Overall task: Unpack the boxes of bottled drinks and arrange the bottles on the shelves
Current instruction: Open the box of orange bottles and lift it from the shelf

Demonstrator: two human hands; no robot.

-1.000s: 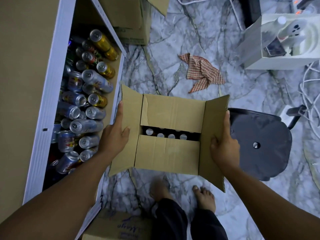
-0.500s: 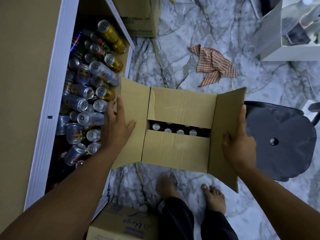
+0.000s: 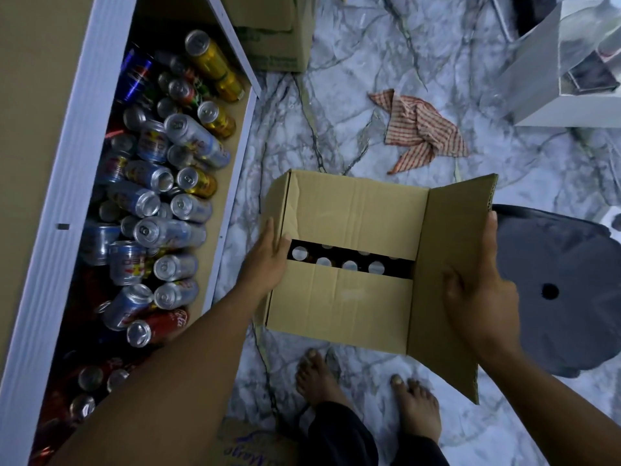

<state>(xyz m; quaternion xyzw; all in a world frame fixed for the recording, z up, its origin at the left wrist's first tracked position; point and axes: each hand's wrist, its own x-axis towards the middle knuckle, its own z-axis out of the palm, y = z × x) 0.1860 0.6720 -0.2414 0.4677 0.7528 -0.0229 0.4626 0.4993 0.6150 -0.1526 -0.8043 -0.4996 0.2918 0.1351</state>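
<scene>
A brown cardboard box [image 3: 346, 297] stands on the marble floor in front of my feet. Its two inner flaps leave a dark slit where several silver bottle caps [image 3: 349, 265] show. My left hand [image 3: 267, 260] rests on the box's left side with the fingers at the slit's left end; the left outer flap is folded down. My right hand [image 3: 477, 290] grips the raised right outer flap [image 3: 450, 264]. At the left runs a white-edged shelf [image 3: 64, 183] packed with many drink cans [image 3: 161, 196] lying and standing.
A dark round stool [image 3: 564, 297] sits just right of the box. A striped cloth [image 3: 420, 132] lies on the floor beyond it. Another cardboard box [image 3: 272, 31] stands at the top, one more [image 3: 248, 449] by my feet, and a white appliance [image 3: 554, 68] at top right.
The left outer flap, spread flat earlier, now hangs down at the box's side, and my left hand has moved from it to the slit's left end. My right hand still holds the right flap.
</scene>
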